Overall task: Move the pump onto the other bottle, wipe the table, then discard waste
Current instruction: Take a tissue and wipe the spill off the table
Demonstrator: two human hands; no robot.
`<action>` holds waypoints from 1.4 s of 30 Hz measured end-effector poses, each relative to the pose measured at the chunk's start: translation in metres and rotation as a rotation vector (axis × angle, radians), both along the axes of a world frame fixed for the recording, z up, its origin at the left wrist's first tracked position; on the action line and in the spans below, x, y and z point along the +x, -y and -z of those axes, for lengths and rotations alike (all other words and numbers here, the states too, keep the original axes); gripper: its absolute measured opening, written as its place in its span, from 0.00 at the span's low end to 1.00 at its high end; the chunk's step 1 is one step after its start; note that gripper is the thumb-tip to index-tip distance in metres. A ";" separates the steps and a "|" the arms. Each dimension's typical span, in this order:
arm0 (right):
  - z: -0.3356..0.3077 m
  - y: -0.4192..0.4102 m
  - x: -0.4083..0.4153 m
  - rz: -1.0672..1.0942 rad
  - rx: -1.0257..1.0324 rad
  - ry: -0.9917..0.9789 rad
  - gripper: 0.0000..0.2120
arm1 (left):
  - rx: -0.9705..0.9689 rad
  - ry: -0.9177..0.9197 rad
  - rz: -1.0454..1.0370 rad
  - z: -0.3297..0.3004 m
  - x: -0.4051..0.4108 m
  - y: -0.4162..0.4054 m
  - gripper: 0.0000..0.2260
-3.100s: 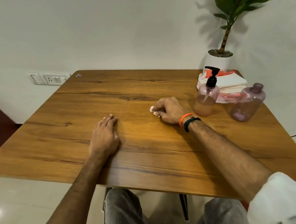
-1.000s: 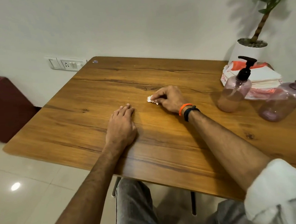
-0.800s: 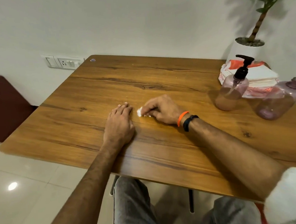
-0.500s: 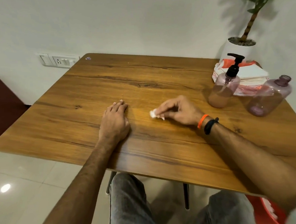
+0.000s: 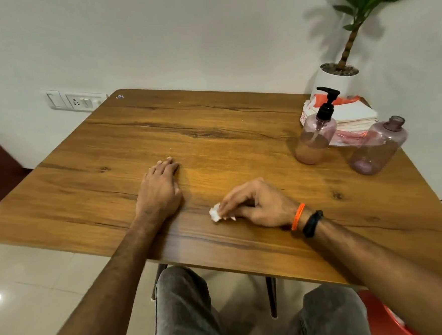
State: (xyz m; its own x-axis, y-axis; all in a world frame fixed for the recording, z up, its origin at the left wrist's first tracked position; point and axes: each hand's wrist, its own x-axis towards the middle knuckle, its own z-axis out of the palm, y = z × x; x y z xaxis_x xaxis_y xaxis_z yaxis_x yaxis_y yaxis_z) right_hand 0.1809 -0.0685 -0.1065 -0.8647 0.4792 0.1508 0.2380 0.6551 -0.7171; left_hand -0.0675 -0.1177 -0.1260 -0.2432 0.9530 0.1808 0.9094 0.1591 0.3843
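My right hand pinches a small crumpled white tissue against the wooden table, near its front edge. My left hand lies flat, palm down, on the table just left of the tissue, holding nothing. At the right side stands a pink bottle partly filled with liquid, with the black pump on it. Beside it, further right, is a second pink bottle with an open neck and no pump.
A stack of white napkins in a red-and-white wrapper lies behind the bottles. A potted plant stands at the back right corner. A wall socket is at the left. Something red sits on the floor at lower right.
My right hand has dragged the tissue across the table, left toward my left hand, then back right and nearer the front edge. My left hand stays flat in place.
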 end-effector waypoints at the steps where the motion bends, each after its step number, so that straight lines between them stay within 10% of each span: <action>1: -0.001 -0.009 0.001 0.067 -0.025 -0.051 0.08 | 0.000 -0.001 0.005 0.000 0.000 0.000 0.21; 7: -0.006 -0.079 -0.002 0.686 0.148 -0.005 0.09 | -0.007 0.014 0.030 -0.001 -0.002 0.003 0.21; 17: 0.001 0.042 0.012 0.010 0.097 0.020 0.09 | -0.020 -0.011 -0.003 0.002 -0.001 0.004 0.25; 23: -0.001 0.013 0.019 0.433 0.069 -0.093 0.09 | -0.027 -0.003 -0.016 0.000 -0.001 0.005 0.26; 31: -0.002 0.064 0.017 -0.032 0.130 0.031 0.11 | -0.022 -0.009 -0.009 0.001 -0.002 0.003 0.21; 38: -0.003 -0.005 0.025 0.643 0.081 -0.117 0.09 | -0.019 -0.004 0.006 0.001 -0.004 0.002 0.21; 42: 0.003 0.013 0.015 0.518 0.150 -0.084 0.11 | -0.022 0.013 0.018 0.001 -0.004 0.004 0.25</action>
